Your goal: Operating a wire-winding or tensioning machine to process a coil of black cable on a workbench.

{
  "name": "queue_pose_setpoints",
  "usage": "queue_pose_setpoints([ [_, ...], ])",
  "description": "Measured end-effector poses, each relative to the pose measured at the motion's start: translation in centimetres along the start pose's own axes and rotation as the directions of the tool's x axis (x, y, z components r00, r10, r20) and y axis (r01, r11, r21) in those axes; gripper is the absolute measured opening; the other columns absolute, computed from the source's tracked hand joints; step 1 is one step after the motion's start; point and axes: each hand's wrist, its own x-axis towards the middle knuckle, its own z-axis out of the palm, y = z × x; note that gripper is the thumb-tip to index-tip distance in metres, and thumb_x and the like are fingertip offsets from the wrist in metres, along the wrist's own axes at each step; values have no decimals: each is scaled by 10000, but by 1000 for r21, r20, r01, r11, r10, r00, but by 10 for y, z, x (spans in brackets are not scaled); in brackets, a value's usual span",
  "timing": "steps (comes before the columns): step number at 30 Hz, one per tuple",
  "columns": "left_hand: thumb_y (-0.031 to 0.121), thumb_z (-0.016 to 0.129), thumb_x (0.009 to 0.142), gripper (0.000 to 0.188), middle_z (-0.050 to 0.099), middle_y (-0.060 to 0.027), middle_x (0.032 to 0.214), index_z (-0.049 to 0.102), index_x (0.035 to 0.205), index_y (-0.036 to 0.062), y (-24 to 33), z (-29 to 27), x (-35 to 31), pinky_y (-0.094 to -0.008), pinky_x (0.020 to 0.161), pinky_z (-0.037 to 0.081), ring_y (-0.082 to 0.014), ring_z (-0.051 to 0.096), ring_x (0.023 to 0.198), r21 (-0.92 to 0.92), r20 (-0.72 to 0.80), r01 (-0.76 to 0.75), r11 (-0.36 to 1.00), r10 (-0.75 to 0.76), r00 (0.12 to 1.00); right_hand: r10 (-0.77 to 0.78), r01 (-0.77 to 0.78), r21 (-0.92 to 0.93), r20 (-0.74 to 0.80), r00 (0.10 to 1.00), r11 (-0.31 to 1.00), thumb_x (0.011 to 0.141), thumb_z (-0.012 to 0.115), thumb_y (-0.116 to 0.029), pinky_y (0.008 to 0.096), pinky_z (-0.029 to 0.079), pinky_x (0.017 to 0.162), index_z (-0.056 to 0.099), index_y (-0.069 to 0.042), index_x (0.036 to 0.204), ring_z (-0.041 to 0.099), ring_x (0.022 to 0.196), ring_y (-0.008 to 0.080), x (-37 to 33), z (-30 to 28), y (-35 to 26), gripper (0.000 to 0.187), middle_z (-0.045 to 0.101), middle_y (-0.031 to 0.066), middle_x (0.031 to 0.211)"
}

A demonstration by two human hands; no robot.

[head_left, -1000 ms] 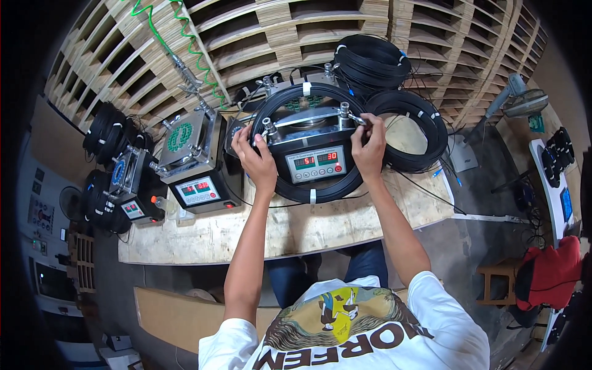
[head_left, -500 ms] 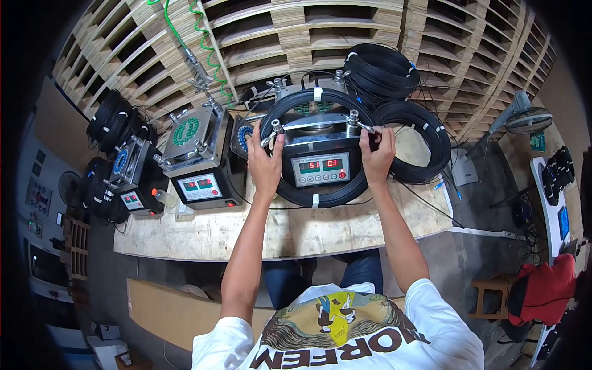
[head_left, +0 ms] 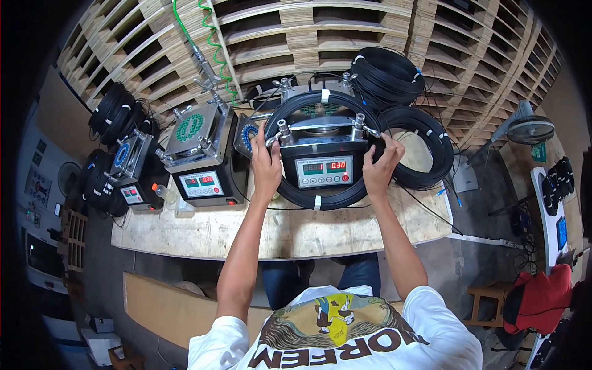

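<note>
A polishing machine with a red digital display (head_left: 324,171) stands in front of me. A black cable coil (head_left: 320,201), bound with white ties, encircles its front. Metal clamps with wing levers rise at the corners of its top plate. My left hand (head_left: 265,169) is closed on the front left clamp lever (head_left: 272,141), thumb and fingers on either side. At the front right clamp (head_left: 359,122), my right hand (head_left: 382,168) has its thumb apart from its fingers. Its fingertips are at the lever's end, and the coil runs behind that hand.
Two similar machines with green (head_left: 189,127) and blue (head_left: 123,154) discs stand left. A small bottle (head_left: 161,191) is beside them. More black coils lie right (head_left: 425,179) and far left (head_left: 111,111). Pallets (head_left: 296,34) form the back wall. A fan (head_left: 530,129) stands right.
My right thumb has moved down, away from the lever and the fingers. My left hand stays at its lever. The red digits have changed. The whole view has shifted slightly.
</note>
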Motion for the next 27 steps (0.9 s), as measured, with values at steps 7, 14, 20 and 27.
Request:
queue_pose_setpoints([
  [7,220,472,1047,500,505,-237,1254,351,1504,55,0,8,-15,-426,997,408,-393,545,1115,-42,-60,110,993,-112,992,31,-42,149,73,997,988,749,664,66,428,440,967,516,-25,1263,485,1092,339,15,6,8,542,450,177,1133],
  [14,208,467,1046,495,504,-239,1259,356,1500,44,0,5,-13,-439,987,418,-401,547,1133,-21,-61,71,997,-72,996,19,-26,138,48,999,990,764,657,58,421,449,953,540,-31,1245,488,1084,333,10,5,4,504,445,169,1109],
  [20,225,475,1046,492,514,-237,1258,367,1499,67,0,5,-11,-443,968,432,-413,569,1103,-29,-66,54,998,-56,996,26,-31,114,51,998,993,774,663,51,421,445,949,549,-34,1243,490,1079,336,9,0,3,490,447,167,1118],
  [27,231,487,1043,474,545,-229,1230,404,1482,73,1,12,-13,-426,938,446,-396,587,1064,-30,-133,69,997,-72,989,-97,112,-85,168,981,990,801,701,-74,417,382,871,559,-123,1291,512,1001,261,-28,-27,-21,512,500,84,1014],
])
